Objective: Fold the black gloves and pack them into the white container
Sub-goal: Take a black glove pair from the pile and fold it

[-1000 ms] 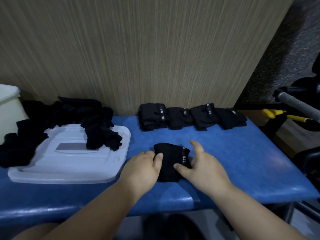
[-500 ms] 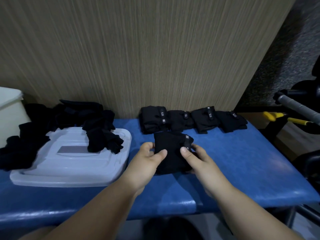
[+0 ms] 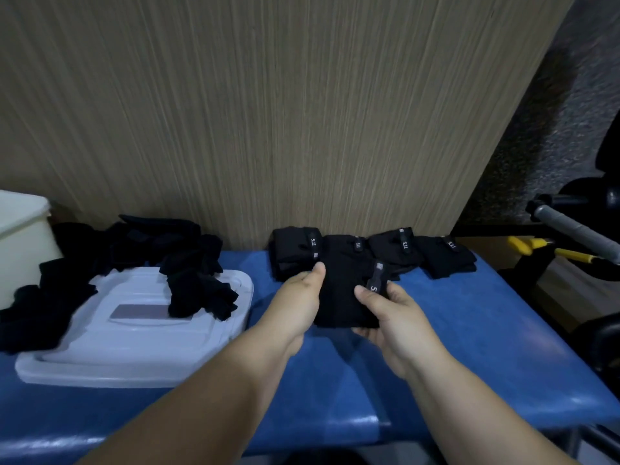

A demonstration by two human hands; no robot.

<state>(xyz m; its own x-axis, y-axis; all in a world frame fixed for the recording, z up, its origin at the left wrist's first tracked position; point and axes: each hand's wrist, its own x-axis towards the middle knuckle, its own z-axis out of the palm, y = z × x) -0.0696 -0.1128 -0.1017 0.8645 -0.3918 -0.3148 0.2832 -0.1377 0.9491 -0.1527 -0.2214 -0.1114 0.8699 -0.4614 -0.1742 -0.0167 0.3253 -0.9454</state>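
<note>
Over the blue bench (image 3: 469, 330), left hand (image 3: 295, 303) and right hand (image 3: 392, 317) fingers pinch a folded, tagged black glove (image 3: 342, 290).

I see a blue padded bench (image 3: 469, 347) set against a tall wood-grain wall panel (image 3: 268, 112), with dark speckled floor (image 3: 557, 129), a grey-gripped bar (image 3: 570, 229) and yellow handles (image 3: 533, 245) dimly lit at right.

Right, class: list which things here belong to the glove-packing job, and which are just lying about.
Job: held glove, gripped by left hand and right hand; row of folded gloves; unfolded glove pile; white container; white lid.
Lying about: yellow-handled tool; grey bar.
</note>
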